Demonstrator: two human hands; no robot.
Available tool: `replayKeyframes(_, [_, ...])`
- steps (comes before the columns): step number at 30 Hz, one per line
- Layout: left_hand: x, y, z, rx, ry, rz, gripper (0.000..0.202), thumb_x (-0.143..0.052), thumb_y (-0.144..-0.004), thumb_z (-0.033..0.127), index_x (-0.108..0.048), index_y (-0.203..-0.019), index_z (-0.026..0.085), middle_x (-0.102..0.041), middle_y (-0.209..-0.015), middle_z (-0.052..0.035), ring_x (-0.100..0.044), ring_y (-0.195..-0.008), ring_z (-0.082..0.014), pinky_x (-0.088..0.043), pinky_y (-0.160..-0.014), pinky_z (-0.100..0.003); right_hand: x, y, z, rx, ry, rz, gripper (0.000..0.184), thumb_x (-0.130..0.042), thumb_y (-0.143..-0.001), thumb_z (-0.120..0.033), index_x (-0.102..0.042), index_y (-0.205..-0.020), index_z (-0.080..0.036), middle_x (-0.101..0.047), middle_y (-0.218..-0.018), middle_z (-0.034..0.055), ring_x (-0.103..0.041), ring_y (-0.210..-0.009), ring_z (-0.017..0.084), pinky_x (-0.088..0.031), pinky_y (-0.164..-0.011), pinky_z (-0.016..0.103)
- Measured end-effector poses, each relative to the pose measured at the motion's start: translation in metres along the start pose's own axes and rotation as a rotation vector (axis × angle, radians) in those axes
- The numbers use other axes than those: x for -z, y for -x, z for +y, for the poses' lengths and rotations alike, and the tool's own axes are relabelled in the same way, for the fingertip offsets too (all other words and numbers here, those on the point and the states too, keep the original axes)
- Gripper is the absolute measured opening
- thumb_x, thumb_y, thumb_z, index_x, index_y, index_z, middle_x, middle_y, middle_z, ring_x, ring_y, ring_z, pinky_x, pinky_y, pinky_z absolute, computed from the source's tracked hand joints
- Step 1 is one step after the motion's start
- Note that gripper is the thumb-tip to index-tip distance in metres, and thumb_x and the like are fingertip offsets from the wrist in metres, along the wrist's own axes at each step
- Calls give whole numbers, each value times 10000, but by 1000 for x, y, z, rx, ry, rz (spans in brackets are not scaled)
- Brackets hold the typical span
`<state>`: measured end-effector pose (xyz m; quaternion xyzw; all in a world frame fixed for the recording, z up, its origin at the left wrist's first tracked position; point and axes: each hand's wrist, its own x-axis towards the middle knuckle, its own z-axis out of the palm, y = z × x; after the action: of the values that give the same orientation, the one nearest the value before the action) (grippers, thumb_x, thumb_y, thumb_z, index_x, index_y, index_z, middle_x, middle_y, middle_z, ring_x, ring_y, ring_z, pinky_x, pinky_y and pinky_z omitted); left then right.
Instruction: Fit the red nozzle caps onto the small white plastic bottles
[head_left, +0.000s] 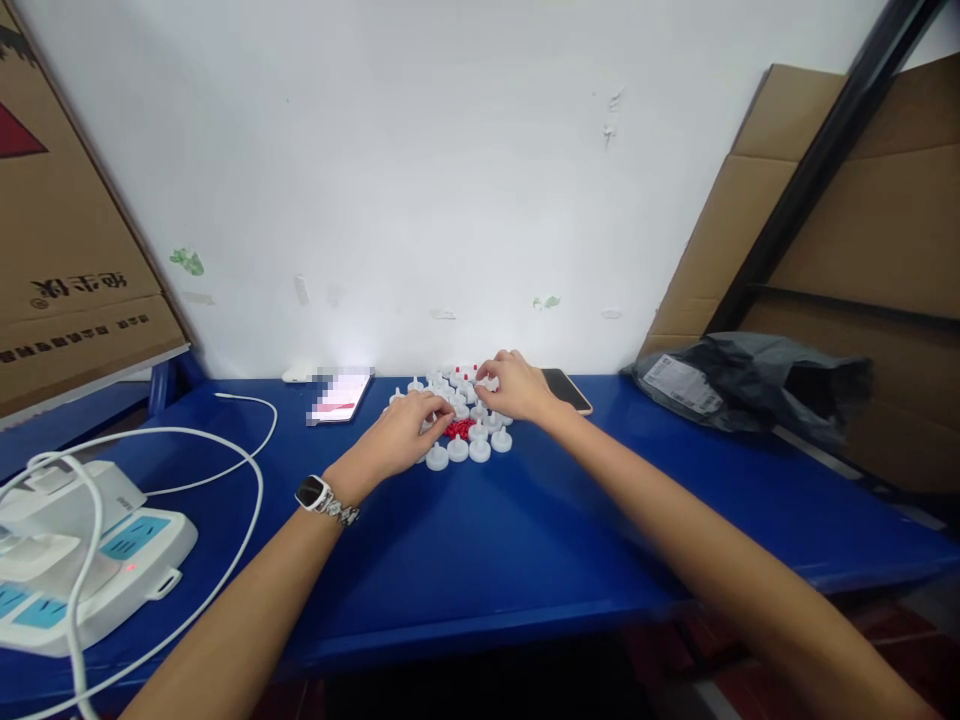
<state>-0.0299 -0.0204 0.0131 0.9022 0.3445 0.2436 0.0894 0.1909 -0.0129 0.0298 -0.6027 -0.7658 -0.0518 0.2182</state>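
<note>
1. Far L: cardboard box point(67, 250) leans over the edge of the blue surface point(487, 540); white power strip point(90, 560) below it, w/ white cable point(247, 470) looping toward the wall.
2. Phone w/ lit screen point(341, 395) lies flat near the wall, just L of the pile.
3. L hand point(405, 430), watch point(313, 493) on the wrist, rests palm down on the L side of the pile. Fingers are curled over it; grip can't be told.
4. White caps point(469, 448) sit clustered mid-surface near the wall, btwn both hands, w/ small red bits point(459, 428) in the middle.
5. R hand point(517, 388) is on the back R of the pile, grip narrow, fingertips closed on one of the white caps.
6. Dark phone point(570, 390) lies just R of the R hand.
7. Grey bag point(750, 385) w/ label lies at R, against flat cardboard point(862, 230).
</note>
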Motion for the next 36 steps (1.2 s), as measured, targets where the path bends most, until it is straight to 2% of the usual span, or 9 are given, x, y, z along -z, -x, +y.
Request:
replayKeyframes(5, [-5, 0, 0, 8, 26, -32, 340, -415, -976, 408, -693, -963, 213, -683, -920, -67, -590, -888, -226, -443, -827, -364, -25, -41, 5, 61, 173, -228, 389, -730, -713, -421, -740, -1026, -192, -603, -1148, 178, -455, -1160, 360, -351, -961, 461])
replayKeyframes(9, [-4, 0, 1, 8, 31, -30, 333, -418, -975, 409, -692, -959, 220, -681, -912, -63, -585, -899, -229, -440, -832, -369, -29, -50, 8, 33, 89, -218, 337, -747, -698, -411, -734, -938, -175, -668, -1053, 144, -505, -1129, 340, -364, -957, 455])
replayKeyframes(12, [-2, 0, 2, 12, 21, 14, 328, -409, -981, 406, -679, -963, 220, -682, -935, -57, -584, -909, -229, -435, -840, -378, -22, -45, 9, -89, -252, -113, 305, -726, -742, -383, -683, -939, -154, -700, -929, 90, -613, -923, 229, -445, -836, 350])
replayKeyframes(15, [-1, 0, 5, 33, 19, 105, 295, -417, -979, 403, -652, -998, 224, -672, -960, -49, -585, -926, -227, -434, -848, -382, -15, -28, 3, -248, -749, -31, 358, -695, -789, -332, -598, -1080, -146, -691, -843, 50, -626, -680, 137, -449, -626, 251])
replayKeyframes(18, [-4, -1, 8, 54, 26, 196, 257, -446, -967, 398, -609, -1046, 216, -652, -985, -49, -589, -927, -217, -443, -841, -372, -11, -4, -9, -320, -1206, -84, 396, -670, -809, -298, -535, -1154, -160, -661, -787, 22, -643, -608, 133, -413, -524, 231])
replayKeyframes(21, [-9, -2, 12, 59, -5, 214, 237, -467, -955, 411, -578, -1010, 210, -640, -988, -50, -586, -919, -219, -446, -800, -365, -9, 16, -22, -325, -1493, -169, 281, -696, -792, -339, -586, -972, -155, -633, -773, 23, -670, -650, 146, -430, -532, 232])
replayKeyframes(23, [-12, -2, 14, 56, -22, 211, 241, -463, -955, 427, -562, -971, 207, -635, -971, -52, -584, -896, -219, -448, -778, -363, -8, 24, -28, -330, -1527, -167, 313, -713, -779, -429, -594, -880, -158, -626, -745, 23, -659, -651, 146, -416, -518, 230])
replayKeyframes(29, [-10, -2, 23, 10, -37, 244, 273, -360, -1005, 424, -496, -916, 203, -601, -907, -56, -573, -841, -206, -443, -742, -346, -12, 30, -41, -281, -1297, 70, 430, -672, -756, -596, -580, -741, -176, -561, -647, -30, -496, -576, 92, -346, -514, 226])
replayKeyframes(36, [-10, 0, 29, -38, -85, 248, 267, -289, -1033, 386, -459, -941, 202, -571, -915, -57, -550, -816, -198, -434, -730, -339, -18, 36, -52, -303, -1420, 20, 432, -619, -792, -614, -460, -767, -213, -481, -547, -68, -400, -479, 85, -293, -483, 227])
